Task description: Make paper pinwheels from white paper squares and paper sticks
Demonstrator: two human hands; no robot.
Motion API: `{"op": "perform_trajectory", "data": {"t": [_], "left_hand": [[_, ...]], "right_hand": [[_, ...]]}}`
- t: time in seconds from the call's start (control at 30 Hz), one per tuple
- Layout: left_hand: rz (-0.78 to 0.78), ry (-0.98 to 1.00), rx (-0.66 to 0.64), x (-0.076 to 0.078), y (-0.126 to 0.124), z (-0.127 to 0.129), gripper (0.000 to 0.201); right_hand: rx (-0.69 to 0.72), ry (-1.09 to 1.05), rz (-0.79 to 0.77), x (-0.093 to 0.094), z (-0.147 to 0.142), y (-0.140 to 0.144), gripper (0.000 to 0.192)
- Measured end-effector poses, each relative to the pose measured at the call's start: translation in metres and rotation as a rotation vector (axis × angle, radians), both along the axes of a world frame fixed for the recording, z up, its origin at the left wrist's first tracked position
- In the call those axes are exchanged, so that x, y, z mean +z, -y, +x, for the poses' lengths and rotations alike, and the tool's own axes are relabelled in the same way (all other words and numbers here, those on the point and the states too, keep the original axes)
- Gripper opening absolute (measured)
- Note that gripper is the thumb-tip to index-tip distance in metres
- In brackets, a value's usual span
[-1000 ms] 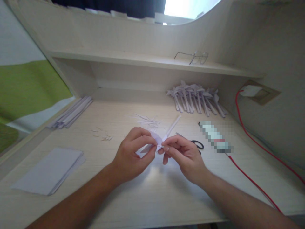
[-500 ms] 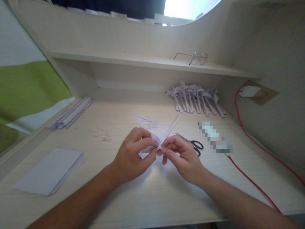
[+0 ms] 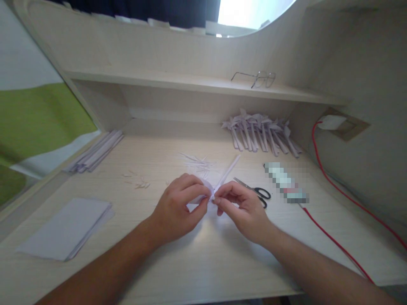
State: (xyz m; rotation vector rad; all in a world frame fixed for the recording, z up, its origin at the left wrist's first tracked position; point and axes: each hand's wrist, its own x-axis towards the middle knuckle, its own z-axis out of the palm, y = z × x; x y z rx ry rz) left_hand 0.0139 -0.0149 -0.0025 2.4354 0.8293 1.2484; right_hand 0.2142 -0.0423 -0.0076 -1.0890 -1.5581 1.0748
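Our left hand (image 3: 176, 209) and right hand (image 3: 244, 207) met above the pale wooden desk (image 3: 197, 262), fingers pinched shut on a small white folded paper piece with a long narrow strip stem (image 3: 222, 178). Beyond lay black-handled scissors (image 3: 259, 192), then a heap of finished white paper pieces (image 3: 260, 131). We read no writing.

Daylight pours from the window (image 3: 251, 10) at the top, blown out white. The desk (image 3: 203, 254) is softly lit with faint shadows under the hands. Edges bend; a blurred patch (image 3: 286, 183) is pixelated.
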Motion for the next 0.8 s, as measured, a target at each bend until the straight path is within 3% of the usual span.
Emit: {"op": "perform_trajectory", "data": {"t": [0.53, 0.8], "left_hand": [[-0.073, -0.006, 0.000, -0.009, -0.002, 0.002, 0.013], [-0.100, -0.049, -0.039, -0.012, -0.004, 0.001, 0.014]], "right_hand": [[0.064, -0.109, 0.012, -0.006, -0.004, -0.002, 0.014], [0.063, 0.079, 0.130, -0.018, 0.001, -0.003, 0.011]]}}
